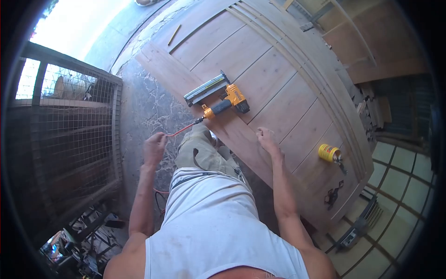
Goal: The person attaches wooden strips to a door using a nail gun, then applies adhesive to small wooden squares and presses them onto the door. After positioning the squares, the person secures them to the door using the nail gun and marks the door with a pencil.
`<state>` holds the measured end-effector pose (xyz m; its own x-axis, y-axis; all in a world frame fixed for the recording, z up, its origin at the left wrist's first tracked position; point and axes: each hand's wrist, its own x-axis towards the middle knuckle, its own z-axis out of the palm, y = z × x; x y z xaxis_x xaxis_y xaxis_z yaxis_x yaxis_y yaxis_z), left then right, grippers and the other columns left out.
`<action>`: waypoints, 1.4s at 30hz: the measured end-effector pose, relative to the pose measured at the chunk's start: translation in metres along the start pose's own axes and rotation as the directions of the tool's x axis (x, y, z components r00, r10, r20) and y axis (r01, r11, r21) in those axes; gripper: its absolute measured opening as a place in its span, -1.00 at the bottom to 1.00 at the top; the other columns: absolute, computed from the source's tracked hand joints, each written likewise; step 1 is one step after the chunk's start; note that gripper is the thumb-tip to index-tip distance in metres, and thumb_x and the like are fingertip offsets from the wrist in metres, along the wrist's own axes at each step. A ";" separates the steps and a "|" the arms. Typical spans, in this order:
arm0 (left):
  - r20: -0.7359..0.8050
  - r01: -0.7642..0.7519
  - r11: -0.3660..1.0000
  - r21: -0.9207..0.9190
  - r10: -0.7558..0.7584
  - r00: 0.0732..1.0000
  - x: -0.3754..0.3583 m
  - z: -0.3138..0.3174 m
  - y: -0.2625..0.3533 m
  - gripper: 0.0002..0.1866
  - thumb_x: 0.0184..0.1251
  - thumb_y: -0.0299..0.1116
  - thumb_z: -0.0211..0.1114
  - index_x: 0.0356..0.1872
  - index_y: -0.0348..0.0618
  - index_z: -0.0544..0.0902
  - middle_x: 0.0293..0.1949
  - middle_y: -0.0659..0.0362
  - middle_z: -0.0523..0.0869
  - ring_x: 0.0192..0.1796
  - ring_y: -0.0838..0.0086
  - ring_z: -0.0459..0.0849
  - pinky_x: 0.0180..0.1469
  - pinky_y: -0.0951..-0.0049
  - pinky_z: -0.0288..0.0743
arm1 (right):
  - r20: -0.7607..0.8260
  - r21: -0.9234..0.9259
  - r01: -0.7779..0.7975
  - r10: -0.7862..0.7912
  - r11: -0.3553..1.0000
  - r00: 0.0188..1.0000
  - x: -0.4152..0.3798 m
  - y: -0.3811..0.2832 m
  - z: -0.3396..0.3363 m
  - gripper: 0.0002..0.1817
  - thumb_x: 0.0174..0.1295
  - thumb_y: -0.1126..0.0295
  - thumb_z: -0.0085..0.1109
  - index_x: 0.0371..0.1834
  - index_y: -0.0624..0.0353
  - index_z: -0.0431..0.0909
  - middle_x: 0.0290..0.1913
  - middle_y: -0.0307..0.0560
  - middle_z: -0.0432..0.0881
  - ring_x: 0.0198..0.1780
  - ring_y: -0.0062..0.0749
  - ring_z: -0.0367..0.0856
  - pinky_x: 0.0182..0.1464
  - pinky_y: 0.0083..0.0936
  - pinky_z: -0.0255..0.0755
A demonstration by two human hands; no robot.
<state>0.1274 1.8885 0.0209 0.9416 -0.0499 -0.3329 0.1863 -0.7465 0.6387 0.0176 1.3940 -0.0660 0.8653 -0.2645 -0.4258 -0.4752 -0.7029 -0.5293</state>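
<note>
A yellow and black pneumatic nail gun (pixel 235 95) lies on its side on a large wooden panel door (pixel 278 100). From its handle end a red air hose (pixel 183 129) runs to my left hand (pixel 155 148), whose fingers are closed around it beside the door. My right hand (pixel 268 139) is over the near part of the door, apart from the nail gun. Its fingers are curled together, and whatever they may hold is too small to make out.
On the door stand a yellow tub (pixel 328 152), a dark metal fitting (pixel 333 195) and a pencil (pixel 174 35). Long wooden strips (pixel 297 65) run along its far side. A wire-mesh frame (pixel 76 102) stands at left. A tool (pixel 355 235) lies on the tiles at lower right.
</note>
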 end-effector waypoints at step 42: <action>0.505 -0.533 0.744 0.404 0.305 0.808 0.303 -0.026 0.063 -0.44 0.22 -0.02 0.60 -0.01 -0.29 0.65 -0.22 -0.17 0.85 -0.14 -0.07 0.88 -0.05 -0.06 0.71 | 0.273 0.661 -0.691 0.764 0.293 0.584 -0.263 -0.156 0.287 -0.60 0.51 0.15 0.23 0.08 0.30 0.75 -0.18 0.06 0.82 -0.14 -0.14 0.85 -0.19 -0.09 0.71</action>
<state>0.4314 1.8442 -0.0217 0.6756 -0.6028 -0.4245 -0.4766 -0.7964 0.3723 -0.1815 1.7631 -0.0823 0.0989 -0.5118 -0.8534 -0.8423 0.4136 -0.3456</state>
